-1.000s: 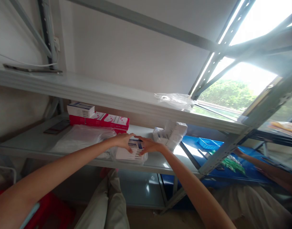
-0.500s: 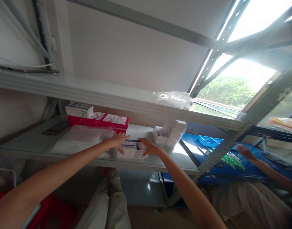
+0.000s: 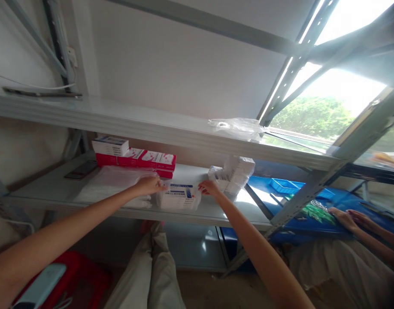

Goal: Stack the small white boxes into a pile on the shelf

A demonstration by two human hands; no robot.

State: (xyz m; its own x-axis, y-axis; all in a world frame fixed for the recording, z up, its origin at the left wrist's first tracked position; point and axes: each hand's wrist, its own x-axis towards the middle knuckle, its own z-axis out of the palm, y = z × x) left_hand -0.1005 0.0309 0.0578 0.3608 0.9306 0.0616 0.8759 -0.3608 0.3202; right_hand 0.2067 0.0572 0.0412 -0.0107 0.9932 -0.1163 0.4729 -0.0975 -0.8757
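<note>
A stack of white boxes with blue print (image 3: pixel 178 198) sits inside a clear plastic bag (image 3: pixel 195 203) on the grey lower shelf (image 3: pixel 227 211). My left hand (image 3: pixel 148 186) pinches the bag's upper left corner, its fingers curled. At the opposite upper corner, my right hand (image 3: pixel 210 188) is closed on the plastic too. Flat clear bags (image 3: pixel 110 182) lie beside my left wrist. Behind my right hand stand more white boxes wrapped in plastic (image 3: pixel 237 174).
Red boxes (image 3: pixel 156 159) with white boxes (image 3: pixel 110 146) on top stand behind the flat bags; a dark phone (image 3: pixel 81 170) lies left. The upper shelf's edge (image 3: pixel 171 139) runs above. A co-worker's hands (image 3: pixel 350 218) are over a blue table (image 3: pixel 282 201) with green items.
My hands have gone from spread fingers over the white boxes to pinching the bag at its two upper corners, slightly farther apart. A second hand of the co-worker has come into view.
</note>
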